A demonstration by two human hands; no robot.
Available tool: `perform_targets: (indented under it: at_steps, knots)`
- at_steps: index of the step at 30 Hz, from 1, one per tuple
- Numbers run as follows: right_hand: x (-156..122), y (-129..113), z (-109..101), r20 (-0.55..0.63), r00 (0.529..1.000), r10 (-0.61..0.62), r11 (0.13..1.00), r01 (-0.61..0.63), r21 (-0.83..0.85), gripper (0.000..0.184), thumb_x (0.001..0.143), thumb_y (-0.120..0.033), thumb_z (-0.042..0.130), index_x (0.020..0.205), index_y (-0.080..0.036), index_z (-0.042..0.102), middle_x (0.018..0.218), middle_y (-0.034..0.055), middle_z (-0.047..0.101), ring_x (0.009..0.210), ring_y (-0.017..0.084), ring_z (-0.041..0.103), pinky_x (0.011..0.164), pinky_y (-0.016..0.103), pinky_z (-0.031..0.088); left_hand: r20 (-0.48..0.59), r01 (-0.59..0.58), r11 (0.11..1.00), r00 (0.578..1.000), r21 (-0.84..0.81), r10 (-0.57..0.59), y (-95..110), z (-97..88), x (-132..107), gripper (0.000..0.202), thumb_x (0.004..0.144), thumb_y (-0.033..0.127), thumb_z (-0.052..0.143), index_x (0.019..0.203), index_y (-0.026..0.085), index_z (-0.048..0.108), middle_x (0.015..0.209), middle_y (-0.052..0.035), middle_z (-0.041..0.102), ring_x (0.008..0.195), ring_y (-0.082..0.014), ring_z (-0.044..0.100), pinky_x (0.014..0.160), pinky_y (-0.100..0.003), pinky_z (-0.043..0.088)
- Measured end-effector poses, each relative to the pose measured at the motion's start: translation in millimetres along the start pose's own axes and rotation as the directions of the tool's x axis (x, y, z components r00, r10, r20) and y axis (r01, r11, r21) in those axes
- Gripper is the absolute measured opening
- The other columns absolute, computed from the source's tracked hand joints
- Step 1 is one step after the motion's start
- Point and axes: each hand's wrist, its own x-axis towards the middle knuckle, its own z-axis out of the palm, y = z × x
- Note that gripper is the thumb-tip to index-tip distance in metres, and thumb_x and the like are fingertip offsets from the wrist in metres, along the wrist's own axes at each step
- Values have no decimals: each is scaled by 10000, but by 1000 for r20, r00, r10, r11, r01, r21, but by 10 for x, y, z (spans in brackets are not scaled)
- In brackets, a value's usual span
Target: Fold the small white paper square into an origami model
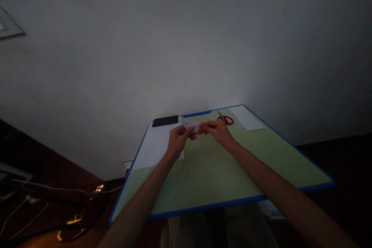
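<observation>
Between my two hands is a small folded piece of white paper [190,124], held above the table. My left hand [178,138] grips its lower left side, thumb on top. My right hand [216,130] pinches its right end with the fingertips. Just behind my right hand lies a pair of scissors [228,120] with red handles, blades pointing away. A larger sheet of white paper [151,145] lies flat under and left of my left hand. How the held paper is folded is too small to make out.
The light green table [221,178] has a blue edge and stands against a pale wall [186,46]. A black phone [165,121] rests at its back left, on the sheet. A white paper strip [247,118] lies at the back right. White cables [66,190] run at the lower left.
</observation>
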Motion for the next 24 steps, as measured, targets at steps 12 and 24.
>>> perform_targets:
  at_steps: [12,24]
  knots:
    - [16,5,-14,-32,999,-4,999,5,33,355,761,-521,751,823,-173,718,727,42,725,698,167,660,676,304,509,-79,62,998,995,-25,-64,-18,36,-11,441,744,537,803,766,111,691,732,-115,751,613,-210,711,628,-340,580]
    - [47,130,-39,-124,992,9,999,-14,-34,343,777,-502,712,836,-167,676,707,53,713,657,168,648,607,285,483,-297,-59,998,953,-22,50,-61,-45,62,365,710,436,840,817,105,730,676,-58,718,592,-147,653,600,-279,538]
